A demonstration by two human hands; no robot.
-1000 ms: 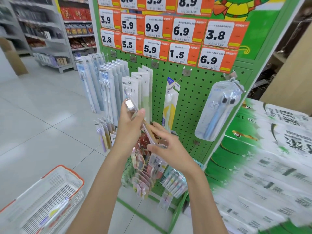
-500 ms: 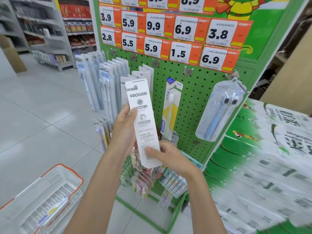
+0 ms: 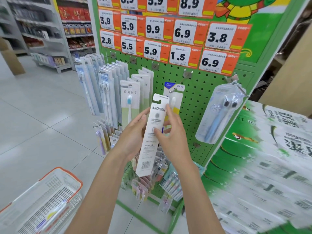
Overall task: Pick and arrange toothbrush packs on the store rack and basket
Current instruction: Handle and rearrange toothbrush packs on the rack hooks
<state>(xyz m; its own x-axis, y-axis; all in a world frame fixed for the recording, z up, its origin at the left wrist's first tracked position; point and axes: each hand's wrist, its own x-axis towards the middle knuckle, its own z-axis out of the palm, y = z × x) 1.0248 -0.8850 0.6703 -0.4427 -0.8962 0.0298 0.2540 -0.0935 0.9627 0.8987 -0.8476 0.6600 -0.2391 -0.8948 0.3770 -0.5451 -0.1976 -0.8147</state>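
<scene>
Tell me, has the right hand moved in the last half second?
Yes. The right hand has risen from below the hanging yellow pack to overlap its lower end, now pinching the white pack mid-length.

Toothbrush pack [image 3: 148, 154] standing upright before rack [image 3: 199, 105]. Left hand [image 3: 135, 135] holding its left edge, right hand [image 3: 173, 139] pinching its right edge. Another pack [image 3: 175, 98] hanging on hook just behind it. Rows of packs [image 3: 108, 92] hanging on rack's left part, blister pack [image 3: 217, 115] hanging at its right. Price tags [image 3: 168, 36] sitting above hooks. Small packs [image 3: 170, 184] hanging low, under hands. Basket [image 3: 74, 176] sitting lower left, well apart from rack. Wrapped bales [image 3: 261, 157] lying stacked right of rack. Store shelves [image 3: 50, 39] standing far back left.
</scene>
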